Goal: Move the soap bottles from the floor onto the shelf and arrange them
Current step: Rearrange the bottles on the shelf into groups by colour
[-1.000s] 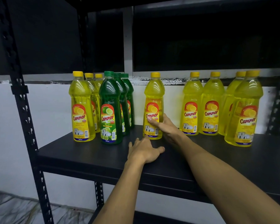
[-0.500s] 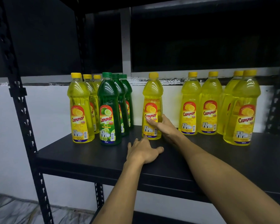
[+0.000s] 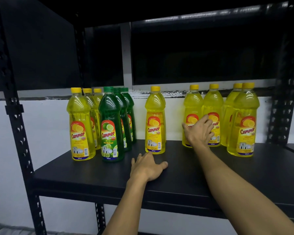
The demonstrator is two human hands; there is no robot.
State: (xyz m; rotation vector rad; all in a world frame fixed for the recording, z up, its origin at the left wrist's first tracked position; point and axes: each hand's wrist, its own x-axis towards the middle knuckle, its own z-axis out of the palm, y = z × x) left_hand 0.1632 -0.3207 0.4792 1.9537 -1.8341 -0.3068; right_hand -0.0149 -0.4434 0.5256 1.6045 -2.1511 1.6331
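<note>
My right hand (image 3: 198, 131): it is raised in front of the pair of lemon bottles (image 3: 202, 114) at the back of the shelf (image 3: 95, 173), fingers spread and loosely bent, closed round nothing; whether the fingertips touch the labels I cannot tell.
My left hand (image 3: 147, 167): it lies flat on the shelf just in front of the single lemon bottle (image 3: 155, 121), fingers apart, holding nothing.
Bearing: the pair lies straight ahead of my right fingers, beyond them; the single bottle stands to their left, apart from the pair.
Long axis: every bottle stands upright, cap up.
Nearer hand: the right, by far, for the pair; the left for the single bottle.
Other bottles: the yellow row (image 3: 80, 126) and green row (image 3: 111, 126) stand at the left, two more yellow ones (image 3: 243, 122) at the right.
Judgement: only arranging seems left; I would wrap the nearer bottle low.
</note>
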